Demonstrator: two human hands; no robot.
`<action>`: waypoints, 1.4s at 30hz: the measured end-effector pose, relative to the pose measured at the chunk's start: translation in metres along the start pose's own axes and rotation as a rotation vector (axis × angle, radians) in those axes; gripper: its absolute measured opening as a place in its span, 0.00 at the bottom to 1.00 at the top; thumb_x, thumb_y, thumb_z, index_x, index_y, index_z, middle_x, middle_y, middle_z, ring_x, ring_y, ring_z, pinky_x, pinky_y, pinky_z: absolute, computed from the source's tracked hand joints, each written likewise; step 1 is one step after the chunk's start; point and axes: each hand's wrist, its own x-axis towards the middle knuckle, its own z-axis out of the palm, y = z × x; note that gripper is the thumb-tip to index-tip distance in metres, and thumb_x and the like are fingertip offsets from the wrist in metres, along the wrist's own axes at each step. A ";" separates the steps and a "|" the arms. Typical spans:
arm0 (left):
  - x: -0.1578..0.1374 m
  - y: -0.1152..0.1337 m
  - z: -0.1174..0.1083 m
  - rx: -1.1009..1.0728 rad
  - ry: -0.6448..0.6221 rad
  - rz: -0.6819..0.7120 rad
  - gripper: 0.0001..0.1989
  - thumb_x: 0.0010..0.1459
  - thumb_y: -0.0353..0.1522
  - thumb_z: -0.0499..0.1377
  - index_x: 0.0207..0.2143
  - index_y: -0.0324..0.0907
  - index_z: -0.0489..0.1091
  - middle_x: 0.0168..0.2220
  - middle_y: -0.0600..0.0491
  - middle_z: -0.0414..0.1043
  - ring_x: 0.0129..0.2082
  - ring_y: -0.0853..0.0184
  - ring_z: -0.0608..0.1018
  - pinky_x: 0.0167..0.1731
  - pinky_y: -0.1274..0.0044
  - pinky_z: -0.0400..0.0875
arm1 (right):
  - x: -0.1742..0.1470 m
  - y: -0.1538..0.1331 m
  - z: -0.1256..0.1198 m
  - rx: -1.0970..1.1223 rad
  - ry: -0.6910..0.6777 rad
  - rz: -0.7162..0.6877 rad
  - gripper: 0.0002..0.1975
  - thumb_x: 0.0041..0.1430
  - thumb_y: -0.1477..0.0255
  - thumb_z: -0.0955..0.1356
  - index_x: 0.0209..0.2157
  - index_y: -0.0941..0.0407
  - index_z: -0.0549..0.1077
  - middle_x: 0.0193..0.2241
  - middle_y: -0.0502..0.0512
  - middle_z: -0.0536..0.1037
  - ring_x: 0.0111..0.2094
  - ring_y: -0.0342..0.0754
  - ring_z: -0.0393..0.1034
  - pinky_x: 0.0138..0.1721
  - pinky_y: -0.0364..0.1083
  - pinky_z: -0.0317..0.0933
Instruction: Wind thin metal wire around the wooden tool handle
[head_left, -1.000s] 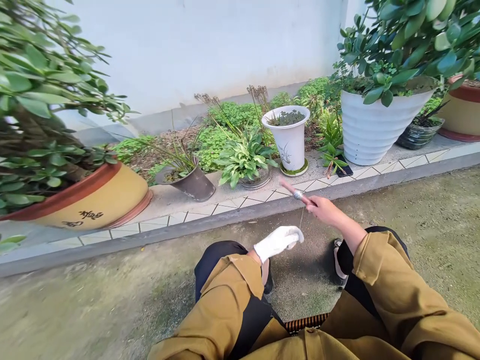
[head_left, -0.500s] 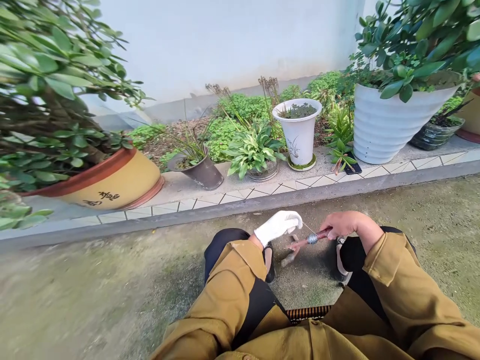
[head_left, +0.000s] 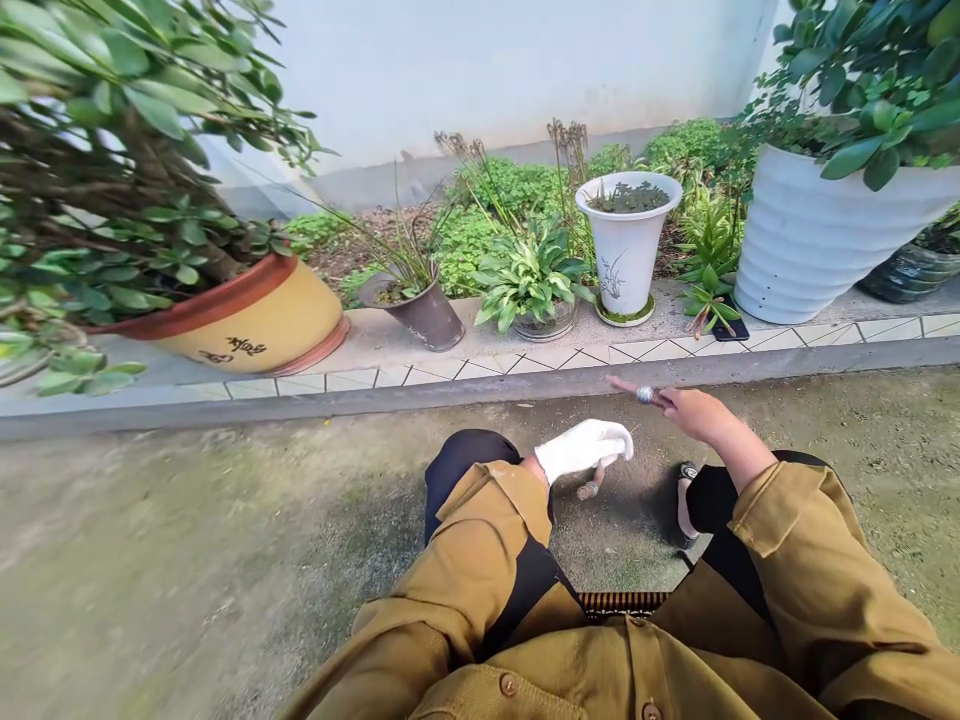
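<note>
My right hand (head_left: 694, 412), bare, is closed round one end of a thin brown stick (head_left: 622, 384). Silvery wire (head_left: 645, 395) is wound in a band about the stick, just beyond my fingers, and the stick's far end points left. My left hand (head_left: 589, 448), in a white glove, is lower and to the left, its fingers curled together. The wire's loose end is too thin to follow now; half a second ago it ran to those gloved fingers. Under the glove a brownish piece of wood (head_left: 589, 490) shows, partly hidden by the hand.
Potted plants line a low tiled ledge (head_left: 480, 368): a yellow pot (head_left: 300, 315), a tilted dark pot (head_left: 427, 318), a white pot (head_left: 628, 245) and a large ribbed white pot (head_left: 810, 240). A dark phone-like object (head_left: 731, 328) lies on the ledge. My knees flank the hands.
My right hand has raised the stick away from my left hand, up toward the ledge. The gloved hand has shifted slightly right in view. The whole view has turned a little left.
</note>
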 end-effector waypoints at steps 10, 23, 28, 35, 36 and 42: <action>0.000 0.009 -0.020 0.075 0.244 0.051 0.10 0.56 0.35 0.56 0.30 0.37 0.71 0.25 0.54 0.67 0.21 0.74 0.63 0.22 0.80 0.55 | -0.037 -0.019 -0.016 0.412 -0.753 -0.558 0.17 0.54 0.69 0.70 0.47 0.55 0.78 0.24 0.45 0.69 0.24 0.40 0.58 0.25 0.40 0.51; 0.004 -0.008 -0.004 0.138 -0.008 0.011 0.12 0.61 0.37 0.54 0.34 0.37 0.71 0.20 0.58 0.62 0.21 0.75 0.64 0.24 0.81 0.58 | -0.009 -0.019 0.001 -0.234 -0.053 0.012 0.19 0.66 0.62 0.60 0.48 0.54 0.77 0.39 0.64 0.80 0.38 0.55 0.74 0.35 0.48 0.61; -0.001 -0.005 -0.015 0.152 -0.008 -0.002 0.10 0.58 0.36 0.58 0.32 0.36 0.72 0.23 0.56 0.66 0.22 0.75 0.64 0.24 0.81 0.58 | -0.024 -0.034 0.009 -0.229 -0.502 -0.187 0.10 0.57 0.65 0.69 0.34 0.56 0.80 0.26 0.56 0.78 0.29 0.50 0.72 0.29 0.45 0.58; 0.003 -0.003 -0.018 0.080 0.209 -0.035 0.14 0.60 0.39 0.54 0.36 0.36 0.71 0.20 0.58 0.62 0.19 0.75 0.62 0.20 0.82 0.55 | -0.023 -0.020 -0.008 0.680 -0.262 -0.453 0.21 0.62 0.53 0.62 0.38 0.57 0.74 0.22 0.46 0.66 0.22 0.41 0.58 0.26 0.41 0.54; 0.003 -0.003 -0.016 0.060 0.209 -0.035 0.14 0.61 0.39 0.54 0.36 0.37 0.71 0.19 0.59 0.60 0.18 0.75 0.61 0.19 0.82 0.55 | -0.020 -0.016 -0.011 0.757 -0.093 -0.372 0.23 0.64 0.52 0.59 0.40 0.57 0.73 0.22 0.46 0.65 0.21 0.41 0.57 0.25 0.41 0.53; -0.002 0.003 0.000 -0.083 -0.039 0.064 0.15 0.60 0.41 0.58 0.35 0.35 0.71 0.27 0.54 0.68 0.20 0.77 0.62 0.21 0.82 0.55 | -0.004 -0.007 -0.009 0.047 0.151 0.083 0.18 0.64 0.59 0.62 0.43 0.54 0.76 0.31 0.58 0.77 0.30 0.50 0.69 0.30 0.46 0.58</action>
